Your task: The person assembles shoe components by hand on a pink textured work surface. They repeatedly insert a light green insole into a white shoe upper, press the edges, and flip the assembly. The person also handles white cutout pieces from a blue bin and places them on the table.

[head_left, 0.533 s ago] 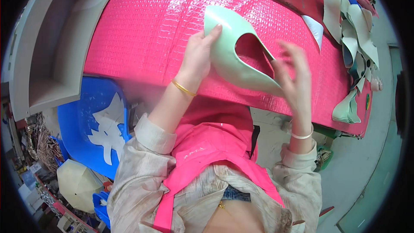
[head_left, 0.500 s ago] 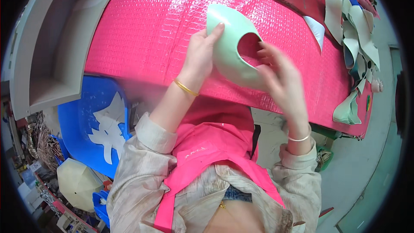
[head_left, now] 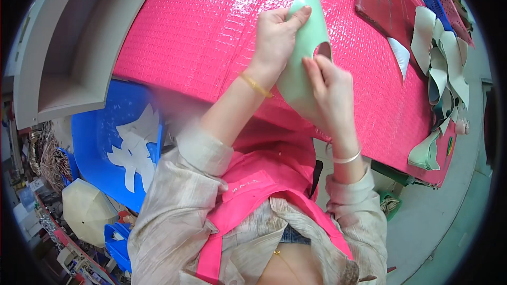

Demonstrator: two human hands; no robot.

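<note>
A pale green, smooth, curved shoe-upper-like piece (head_left: pixel 298 82) with a rounded opening is held up over the pink table covering. My left hand (head_left: pixel 278 34) grips its upper left edge, thumb on the outer face and fingers behind. My right hand (head_left: pixel 332 87) is closed at the rim of the opening, thumb and fingers pinching the edge. The piece is tilted, its narrow end pointing up and away, so the opening shows only as a dark sliver. Its far side is hidden.
The pink quilted cover (head_left: pixel 200 37) spans the table. A dark red board (head_left: pixel 383 0), a white scrap (head_left: pixel 400 57) and several pale cut pieces (head_left: pixel 438 66) lie at the right. At the left are a grey shelf unit (head_left: pixel 68 47) and a blue bin (head_left: pixel 95 142) with white cut-outs.
Both hands and the green piece have moved up and right, and the piece has turned more edge-on. My right hand has gone from loose, spread fingers to a pinch on the opening's rim.
</note>
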